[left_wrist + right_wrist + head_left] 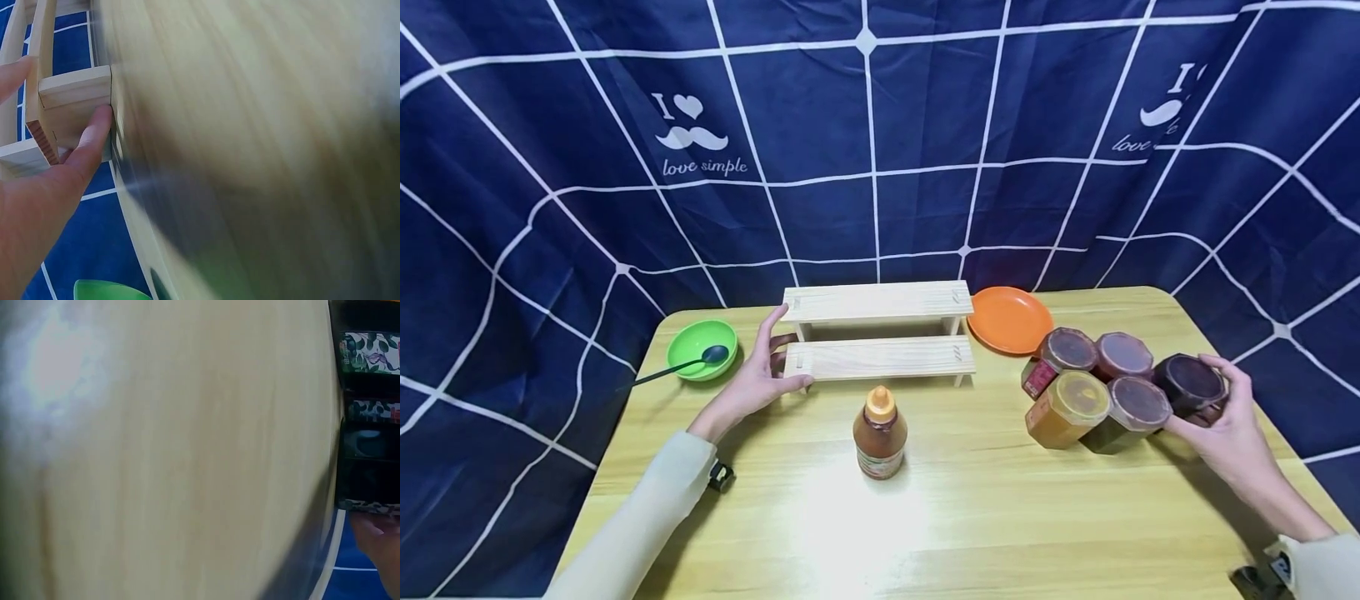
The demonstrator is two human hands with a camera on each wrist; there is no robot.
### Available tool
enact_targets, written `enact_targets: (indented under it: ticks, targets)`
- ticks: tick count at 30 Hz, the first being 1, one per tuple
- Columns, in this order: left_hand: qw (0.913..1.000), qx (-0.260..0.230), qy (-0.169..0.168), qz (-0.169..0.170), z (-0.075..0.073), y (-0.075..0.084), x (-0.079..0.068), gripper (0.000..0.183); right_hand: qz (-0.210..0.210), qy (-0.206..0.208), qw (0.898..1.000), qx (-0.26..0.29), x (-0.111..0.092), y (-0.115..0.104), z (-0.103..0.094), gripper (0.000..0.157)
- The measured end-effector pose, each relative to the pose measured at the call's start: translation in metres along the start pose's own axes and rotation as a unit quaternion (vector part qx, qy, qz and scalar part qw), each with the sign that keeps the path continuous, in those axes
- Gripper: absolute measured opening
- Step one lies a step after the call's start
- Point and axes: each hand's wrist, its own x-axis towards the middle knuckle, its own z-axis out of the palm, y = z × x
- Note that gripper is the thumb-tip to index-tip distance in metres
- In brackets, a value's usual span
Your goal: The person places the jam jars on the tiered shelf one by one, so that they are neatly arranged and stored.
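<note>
A two-step wooden rack [880, 358] stands near the back of the table. My left hand [752, 387] grips its left end, thumb at the lower step's front and index finger up by the higher step. In the left wrist view, fingers [90, 140] touch the rack's end leg [72, 112]. On the right, my right hand [1232, 425] holds a dark jar [1187, 382], fingers round its far side and thumb in front. That jar stands against several lidded jars: a yellow-orange one [1067, 408], a dark green one [1127, 417] and reddish ones behind.
A brown squeeze bottle [880, 437] with an orange cap stands in front of the rack. At the left lies a green bowl [688, 337] with a black spoon [715, 354]. An orange plate [1011, 317] sits right of the rack. Dark blue cloth [820, 125] hangs around the table.
</note>
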Motion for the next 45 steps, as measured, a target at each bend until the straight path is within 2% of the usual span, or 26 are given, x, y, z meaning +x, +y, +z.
enact_targets:
  ticks: [3, 6, 10, 15, 20, 24, 31, 38, 43, 45]
  targets:
    - [0.9998, 0.015, 0.004, 0.008, -0.001, -0.001, 0.002, 0.124, -0.002, 0.000, 1.000, -0.012, 0.002, -0.001, -0.001, 0.104]
    - [0.9995, 0.025, 0.020, 0.008, -0.002, -0.002, 0.002, 0.124, 0.003, -0.002, 0.998, -0.068, 0.003, -0.002, -0.001, 0.105]
    - [0.9993, 0.026, 0.027, -0.001, -0.003, -0.003, 0.001, 0.123, 0.005, 0.005, 0.984, -0.177, -0.002, -0.004, 0.000, 0.107]
    - [0.9995, 0.022, 0.021, -0.005, -0.001, -0.006, -0.001, 0.124, 0.008, 0.025, 0.970, -0.240, -0.010, -0.006, -0.001, 0.108]
    - [0.9995, 0.019, 0.022, -0.007, 0.004, -0.011, -0.004, 0.123, 0.018, 0.042, 0.966, -0.256, -0.012, -0.012, -0.005, 0.108]
    - [0.9995, 0.013, 0.027, -0.005, 0.005, -0.012, -0.004, 0.122, 0.019, 0.039, 0.965, -0.260, -0.012, -0.017, -0.004, 0.109]
    - [0.9995, 0.014, 0.029, 0.001, 0.005, -0.010, -0.002, 0.121, 0.011, 0.054, 0.953, -0.297, -0.008, -0.028, -0.004, 0.110]
    - [0.9990, 0.022, 0.039, 0.006, 0.005, -0.010, -0.002, 0.117, 0.036, 0.080, 0.949, -0.301, -0.004, -0.045, -0.005, 0.106]
    - [0.9989, 0.021, 0.042, 0.008, 0.004, -0.008, 0.000, 0.118, 0.023, 0.116, 0.953, -0.278, 0.002, -0.056, -0.004, 0.108]
    - [0.9988, 0.026, 0.042, 0.005, 0.002, -0.008, 0.000, 0.118, 0.018, 0.136, 0.959, -0.249, 0.006, -0.060, -0.002, 0.107]
